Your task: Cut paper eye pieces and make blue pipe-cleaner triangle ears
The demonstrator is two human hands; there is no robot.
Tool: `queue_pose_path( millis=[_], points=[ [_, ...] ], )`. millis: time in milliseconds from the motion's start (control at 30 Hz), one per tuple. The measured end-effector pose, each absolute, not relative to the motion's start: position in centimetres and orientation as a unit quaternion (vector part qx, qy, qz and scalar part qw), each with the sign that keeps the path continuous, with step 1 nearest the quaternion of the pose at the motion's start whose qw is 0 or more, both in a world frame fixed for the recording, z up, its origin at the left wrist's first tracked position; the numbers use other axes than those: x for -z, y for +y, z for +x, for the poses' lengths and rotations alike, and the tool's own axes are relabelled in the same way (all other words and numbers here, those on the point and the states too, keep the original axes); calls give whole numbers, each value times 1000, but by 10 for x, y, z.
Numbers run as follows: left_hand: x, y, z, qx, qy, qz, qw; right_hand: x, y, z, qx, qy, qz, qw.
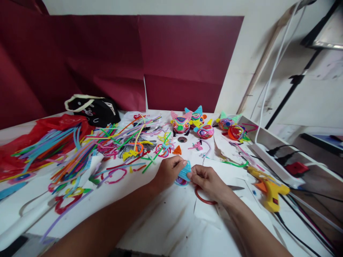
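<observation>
A light blue piece of coiled pipe cleaner (184,172) is pinched between both hands over the white table. My left hand (169,172) grips its left side with thumb and fingers closed. On the right edge, the fingertips of my right hand (207,179) are pressed together. Just below the blue piece shows a round purple and blue part (181,181), mostly covered; I cannot tell whether it is joined on. Scissors with a red handle (201,198) lie partly under my right hand, their blade pointing right. Beyond my left hand is a small orange triangle (177,150).
Several finished pipe-cleaner animal heads (180,124) stand at the back. Loose pipe cleaners (80,153) spread across the left, some on a red plastic bag (16,150). A yellow glue gun (269,189) with its cord lies right, beside a power strip (277,164). Behind sits a black bag (93,110).
</observation>
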State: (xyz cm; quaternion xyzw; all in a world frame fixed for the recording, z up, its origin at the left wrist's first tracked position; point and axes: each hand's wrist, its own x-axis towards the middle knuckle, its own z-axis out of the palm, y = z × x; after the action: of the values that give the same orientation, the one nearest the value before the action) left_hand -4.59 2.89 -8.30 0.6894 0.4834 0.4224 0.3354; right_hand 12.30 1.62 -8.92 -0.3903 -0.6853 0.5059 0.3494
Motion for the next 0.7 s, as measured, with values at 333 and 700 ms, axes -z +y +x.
queue_pose_path(
  millis=[333, 700],
  points=[
    [85, 36, -51, -409, 465, 626, 474, 86, 20, 126, -550, -624, -415, 369],
    [86, 32, -47, -396, 450, 639, 482, 88, 19, 127, -546, -619, -413, 385]
  ],
)
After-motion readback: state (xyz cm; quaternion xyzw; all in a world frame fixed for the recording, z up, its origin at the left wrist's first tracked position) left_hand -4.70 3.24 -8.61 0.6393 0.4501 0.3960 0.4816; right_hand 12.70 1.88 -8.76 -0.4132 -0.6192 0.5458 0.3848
